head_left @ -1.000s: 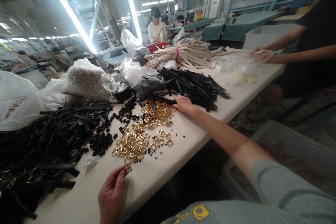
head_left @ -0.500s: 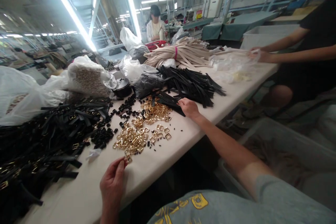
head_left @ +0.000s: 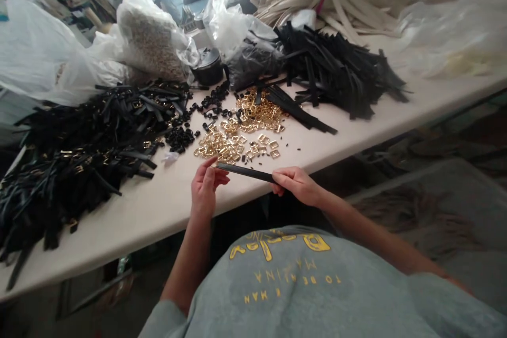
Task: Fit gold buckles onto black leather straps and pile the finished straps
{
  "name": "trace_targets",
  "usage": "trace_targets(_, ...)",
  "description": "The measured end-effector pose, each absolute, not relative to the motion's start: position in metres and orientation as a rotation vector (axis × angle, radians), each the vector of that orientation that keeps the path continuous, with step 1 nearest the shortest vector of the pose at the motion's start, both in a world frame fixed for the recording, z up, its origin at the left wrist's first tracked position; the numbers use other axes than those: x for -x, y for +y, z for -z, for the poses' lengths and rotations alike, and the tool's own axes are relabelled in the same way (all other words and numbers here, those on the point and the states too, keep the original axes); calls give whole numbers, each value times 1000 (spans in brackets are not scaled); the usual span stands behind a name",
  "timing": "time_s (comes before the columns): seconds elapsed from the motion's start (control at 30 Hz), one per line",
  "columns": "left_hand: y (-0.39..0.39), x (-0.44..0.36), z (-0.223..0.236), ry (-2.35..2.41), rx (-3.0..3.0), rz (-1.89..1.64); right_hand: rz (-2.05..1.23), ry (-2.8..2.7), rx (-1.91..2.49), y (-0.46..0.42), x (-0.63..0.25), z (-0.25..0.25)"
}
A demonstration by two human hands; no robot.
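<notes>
A thin black strap (head_left: 247, 172) spans the space between my two hands, above the table's front edge. My right hand (head_left: 298, 185) is closed round its right end. At the strap's left tip, the thumb and forefinger of my left hand (head_left: 205, 185) pinch a small gold buckle (head_left: 215, 165), mostly hidden by the fingers. Whether the strap passes through the buckle I cannot tell. Just beyond my hands lies a heap of gold buckles (head_left: 222, 145), with small black loops (head_left: 180, 139) to its left. Loose black straps (head_left: 336, 71) are piled farther back on the right.
Black straps with gold buckles (head_left: 99, 137) cover the left of the table (head_left: 166, 216). Filled plastic bags (head_left: 154, 37), a dark lidded pot (head_left: 208, 66) and a bundle of beige strips (head_left: 356, 0) stand behind. A clear bin (head_left: 443, 211) sits low at right.
My right hand has taken a black strap from the pile and drawn it back to my left hand, which still holds the buckle. The view has tipped down.
</notes>
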State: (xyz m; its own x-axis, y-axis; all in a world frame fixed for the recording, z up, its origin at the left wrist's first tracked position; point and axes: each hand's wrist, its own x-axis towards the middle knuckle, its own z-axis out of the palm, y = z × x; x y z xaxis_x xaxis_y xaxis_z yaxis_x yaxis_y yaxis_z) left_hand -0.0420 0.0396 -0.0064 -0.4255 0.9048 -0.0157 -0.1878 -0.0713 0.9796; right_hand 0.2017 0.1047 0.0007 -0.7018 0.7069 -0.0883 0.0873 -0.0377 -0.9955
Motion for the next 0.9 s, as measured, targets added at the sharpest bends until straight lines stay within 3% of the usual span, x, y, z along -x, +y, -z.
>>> trace_targets(0.23,37,41,3,1436,-859,-1548,-1711,-2010,796,95,-202,4)
trace_targets(0.47,36,25,5,1476,-904,-1439,-942,-2465,964,89,-187,-6)
trace_targets(0.9,31,9,12,1337,-863,-1396,-845,-2203,904,87,-171,2)
